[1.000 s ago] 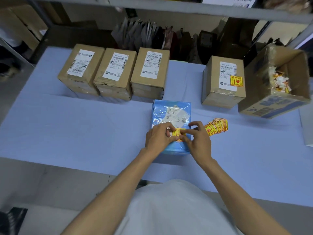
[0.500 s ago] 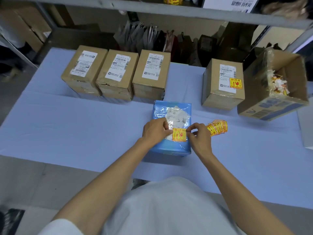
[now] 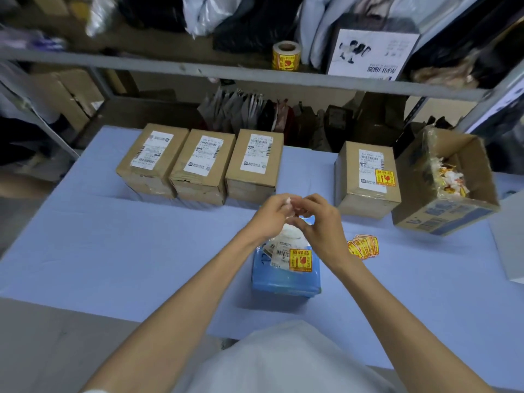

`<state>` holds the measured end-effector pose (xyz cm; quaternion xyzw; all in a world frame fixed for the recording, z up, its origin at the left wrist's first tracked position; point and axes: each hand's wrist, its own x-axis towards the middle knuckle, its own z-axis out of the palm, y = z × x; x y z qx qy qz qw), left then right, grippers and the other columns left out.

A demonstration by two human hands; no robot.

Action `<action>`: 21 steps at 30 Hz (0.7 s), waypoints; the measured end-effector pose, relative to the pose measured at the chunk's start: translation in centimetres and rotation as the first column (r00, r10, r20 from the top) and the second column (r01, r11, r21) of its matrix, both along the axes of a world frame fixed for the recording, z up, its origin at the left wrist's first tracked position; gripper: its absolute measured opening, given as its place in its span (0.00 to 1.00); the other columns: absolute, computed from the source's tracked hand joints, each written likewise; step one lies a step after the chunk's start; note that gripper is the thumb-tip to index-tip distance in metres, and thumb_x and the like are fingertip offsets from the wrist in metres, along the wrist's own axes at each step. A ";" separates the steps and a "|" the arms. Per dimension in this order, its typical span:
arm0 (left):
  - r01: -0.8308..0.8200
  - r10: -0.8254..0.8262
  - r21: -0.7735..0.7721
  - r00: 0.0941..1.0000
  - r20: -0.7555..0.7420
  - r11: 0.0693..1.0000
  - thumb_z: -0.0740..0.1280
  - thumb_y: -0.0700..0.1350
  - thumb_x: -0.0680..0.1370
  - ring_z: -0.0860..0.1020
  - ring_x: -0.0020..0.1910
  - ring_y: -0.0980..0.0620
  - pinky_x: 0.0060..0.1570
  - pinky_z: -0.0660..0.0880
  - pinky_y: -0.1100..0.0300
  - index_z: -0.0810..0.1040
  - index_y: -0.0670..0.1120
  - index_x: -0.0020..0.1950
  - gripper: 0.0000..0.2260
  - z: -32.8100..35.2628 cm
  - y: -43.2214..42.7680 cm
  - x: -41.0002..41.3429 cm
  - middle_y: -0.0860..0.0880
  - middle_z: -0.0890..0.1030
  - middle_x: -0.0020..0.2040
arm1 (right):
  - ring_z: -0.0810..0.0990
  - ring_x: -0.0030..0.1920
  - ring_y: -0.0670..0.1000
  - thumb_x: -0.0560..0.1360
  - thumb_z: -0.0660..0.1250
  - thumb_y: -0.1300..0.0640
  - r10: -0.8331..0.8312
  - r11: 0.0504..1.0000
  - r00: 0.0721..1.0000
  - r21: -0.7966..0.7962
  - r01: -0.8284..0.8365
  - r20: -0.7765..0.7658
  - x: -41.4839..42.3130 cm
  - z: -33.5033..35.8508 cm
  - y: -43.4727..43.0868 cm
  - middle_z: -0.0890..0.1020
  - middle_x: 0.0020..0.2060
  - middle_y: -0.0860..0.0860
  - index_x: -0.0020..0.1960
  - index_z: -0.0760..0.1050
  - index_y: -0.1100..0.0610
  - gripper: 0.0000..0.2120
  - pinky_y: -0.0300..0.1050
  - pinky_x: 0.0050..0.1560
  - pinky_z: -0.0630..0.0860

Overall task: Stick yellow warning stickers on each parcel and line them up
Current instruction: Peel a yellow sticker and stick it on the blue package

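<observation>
Two hands are being held together above the blue parcel (image 3: 285, 279), lower centre of frame. A small pale scrap (image 3: 289, 200) is being pinched at the left hand (image 3: 270, 217) fingertips, with the right hand (image 3: 319, 224) curled in against it; right's grip is too blurred to tell. Likely sticker backing, being kept off the desk (image 3: 113, 251) for the open carton (image 3: 436, 219) at right, where similar scraps are lying. Yellow sticker (image 3: 300, 260) is sitting on the blue parcel's label corner, barcode left readable. Spare stickers (image 3: 363, 247) are being kept fanned just right, within reach. Three brown parcels (image 3: 202, 165), upper left, are being left unstickered in a row. Stickered brown parcel (image 3: 367, 180) is standing apart, right of centre.
</observation>
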<state>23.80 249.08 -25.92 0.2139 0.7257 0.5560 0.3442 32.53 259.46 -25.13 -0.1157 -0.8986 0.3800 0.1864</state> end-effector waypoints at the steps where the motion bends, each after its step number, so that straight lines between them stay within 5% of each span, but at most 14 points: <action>1: 0.003 -0.003 0.016 1.000 0.015 1.000 0.53 0.37 0.83 0.80 0.51 0.51 0.57 0.77 0.52 0.77 0.41 0.57 0.13 0.2 0.2 0.1 0.46 0.81 0.48 | 0.74 0.37 0.43 0.69 0.74 0.65 -0.009 1.000 1.000 0.025 0.009 -0.027 -0.1 0.1 0.1 0.78 0.40 0.51 0.53 0.82 0.58 0.12 0.28 0.43 0.70; 4: -0.004 -0.018 0.120 0.983 0.184 0.993 0.52 0.38 0.84 0.82 0.44 0.57 0.51 0.80 0.60 0.76 0.35 0.56 0.14 1.2 0.5 0.5 0.47 0.81 0.43 | 0.75 0.36 0.44 0.69 0.72 0.66 -0.044 0.999 0.998 -0.001 0.044 -0.050 -0.4 0.7 0.6 0.80 0.38 0.53 0.50 0.83 0.59 0.11 0.28 0.40 0.70; 9: -0.123 -0.016 0.249 0.872 0.490 0.961 0.54 0.39 0.83 0.84 0.41 0.49 0.51 0.80 0.56 0.77 0.34 0.49 0.14 2.0 1.1 -0.4 0.42 0.84 0.39 | 0.77 0.36 0.40 0.70 0.72 0.67 -0.075 0.996 0.997 -0.047 0.074 -0.033 -1.3 1.6 2.2 0.81 0.36 0.50 0.44 0.83 0.59 0.05 0.30 0.39 0.71; 16: -0.205 0.108 0.219 0.915 0.389 0.954 0.67 0.40 0.77 0.84 0.43 0.51 0.49 0.80 0.65 0.80 0.36 0.51 0.07 2.4 3.4 -1.6 0.41 0.83 0.45 | 0.77 0.36 0.41 0.72 0.71 0.66 -0.209 0.977 0.973 -0.052 0.205 -0.100 -1.8 2.3 3.8 0.81 0.38 0.51 0.47 0.84 0.60 0.06 0.27 0.39 0.73; 21: -0.288 0.230 0.143 0.917 0.325 0.947 0.69 0.36 0.76 0.82 0.34 0.56 0.40 0.79 0.67 0.79 0.42 0.45 0.02 2.0 4.2 -1.4 0.44 0.82 0.39 | 0.82 0.41 0.47 0.73 0.72 0.62 -0.182 0.977 0.982 -0.125 0.174 -0.053 -1.3 2.3 4.3 0.83 0.40 0.51 0.51 0.84 0.58 0.08 0.38 0.44 0.78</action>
